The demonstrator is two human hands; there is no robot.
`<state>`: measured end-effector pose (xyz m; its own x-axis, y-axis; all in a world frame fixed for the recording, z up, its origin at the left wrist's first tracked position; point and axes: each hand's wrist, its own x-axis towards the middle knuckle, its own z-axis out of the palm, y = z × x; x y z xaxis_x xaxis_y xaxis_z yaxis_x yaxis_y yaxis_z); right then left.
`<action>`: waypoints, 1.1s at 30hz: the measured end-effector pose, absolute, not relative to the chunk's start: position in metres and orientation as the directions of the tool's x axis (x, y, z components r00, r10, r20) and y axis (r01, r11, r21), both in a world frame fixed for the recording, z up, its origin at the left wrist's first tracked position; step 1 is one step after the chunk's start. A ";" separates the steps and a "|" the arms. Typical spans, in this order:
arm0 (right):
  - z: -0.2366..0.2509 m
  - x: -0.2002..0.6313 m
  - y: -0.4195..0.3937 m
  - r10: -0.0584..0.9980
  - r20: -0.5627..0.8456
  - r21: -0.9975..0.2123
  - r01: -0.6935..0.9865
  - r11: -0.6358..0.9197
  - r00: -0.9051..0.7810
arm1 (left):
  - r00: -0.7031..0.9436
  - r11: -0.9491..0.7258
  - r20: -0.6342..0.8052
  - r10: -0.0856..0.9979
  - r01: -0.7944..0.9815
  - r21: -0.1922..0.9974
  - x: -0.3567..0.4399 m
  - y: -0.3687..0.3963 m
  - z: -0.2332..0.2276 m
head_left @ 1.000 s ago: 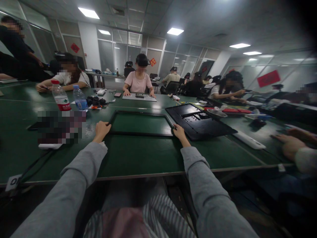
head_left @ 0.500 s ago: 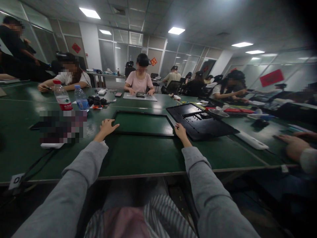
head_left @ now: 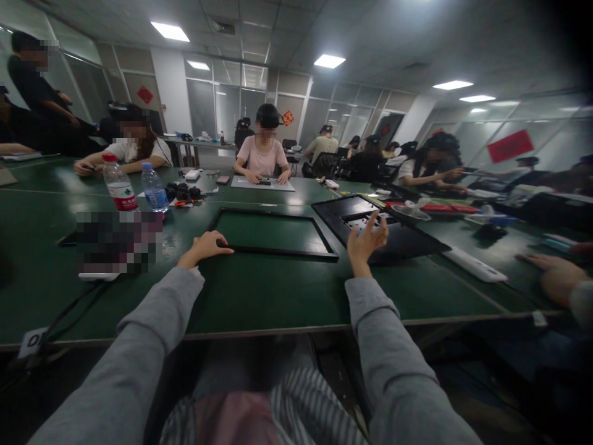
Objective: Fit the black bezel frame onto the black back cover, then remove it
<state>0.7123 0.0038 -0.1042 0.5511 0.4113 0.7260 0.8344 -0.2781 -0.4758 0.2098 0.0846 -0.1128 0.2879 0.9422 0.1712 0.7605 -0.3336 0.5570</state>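
A thin black rectangular frame (head_left: 278, 251) lies flat on the green table (head_left: 259, 290) in front of me. My left hand (head_left: 206, 246) rests palm down at its near left corner, fingers touching the frame's edge. My right hand (head_left: 367, 240) is raised off the table with fingers spread, holding nothing, just past the frame's near right corner and over the edge of a black monitor back panel (head_left: 370, 227) that lies to the right of the frame.
Two water bottles (head_left: 119, 185) stand at the left, with a cluster of small black parts (head_left: 183, 191) beside them. A white strip (head_left: 477, 264) lies right of the panel. Another person's hand (head_left: 546, 272) rests at the far right. Several people sit around the table.
My right hand has let go of the frame's right corner and lifted, fingers spreading, toward the black panel. My left hand has flattened onto the frame's left corner.
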 end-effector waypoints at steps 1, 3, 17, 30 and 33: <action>-0.107 0.722 0.003 0.328 0.690 -0.564 0.763 -0.315 0.645 | 0.294 -0.327 0.150 0.944 0.771 0.547 0.209 0.085 -0.112; -0.112 0.742 0.001 0.153 0.553 -0.739 0.567 -0.364 0.819 | 0.270 -0.305 0.145 0.952 0.778 0.549 0.208 0.087 -0.113; -0.135 0.792 -0.001 0.122 0.016 -0.970 0.045 -0.241 0.992 | 0.187 -0.281 0.211 0.959 0.678 0.679 0.198 0.108 -0.130; -0.135 0.745 0.016 0.402 0.185 -0.937 0.284 -0.203 0.897 | 0.019 -0.244 0.268 0.963 0.482 0.842 0.202 0.105 -0.126; -0.132 0.731 0.020 0.556 0.387 -0.877 0.481 -0.027 0.736 | 0.004 -0.239 0.268 0.964 0.460 0.855 0.203 0.104 -0.124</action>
